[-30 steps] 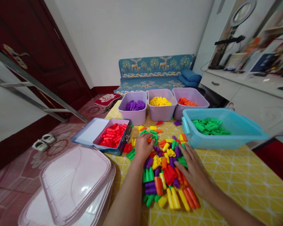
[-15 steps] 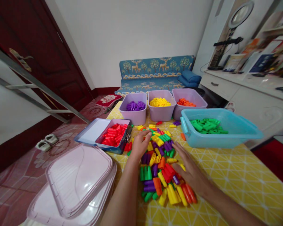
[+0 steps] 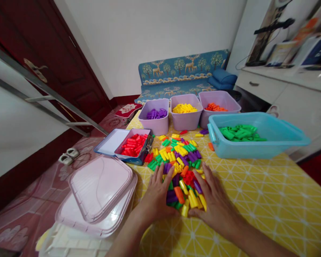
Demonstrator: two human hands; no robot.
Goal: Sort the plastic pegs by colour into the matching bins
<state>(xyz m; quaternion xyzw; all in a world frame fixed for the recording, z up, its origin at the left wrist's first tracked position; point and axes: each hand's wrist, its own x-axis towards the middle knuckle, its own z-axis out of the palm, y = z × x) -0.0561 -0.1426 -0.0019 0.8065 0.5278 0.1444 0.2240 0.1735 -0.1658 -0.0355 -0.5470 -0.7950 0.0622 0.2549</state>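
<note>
A loose pile of small plastic pieces (image 3: 180, 153) in yellow, green, purple, red and orange lies on the yellow patterned tablecloth (image 3: 246, 185). My left hand (image 3: 159, 194) is spread against the pile's near left side, its fingers apart. On the near right side, my right hand (image 3: 215, 198) also has its fingers spread and touches the pieces. Both thumbs point inward at the pile's near edge. Neither hand is closed around a piece.
Behind the pile stand lilac bins of purple (image 3: 154, 123), yellow (image 3: 186, 120) and orange pieces (image 3: 220, 100). A turquoise bin (image 3: 256, 148) of green pieces is right, a tin (image 3: 139, 159) with red pieces left. Pink lids (image 3: 101, 189) lie front left.
Both hands have moved nearer to me, down to the pile's near sides. The near part of the pile is more gathered between them. The camera view has shifted.
</note>
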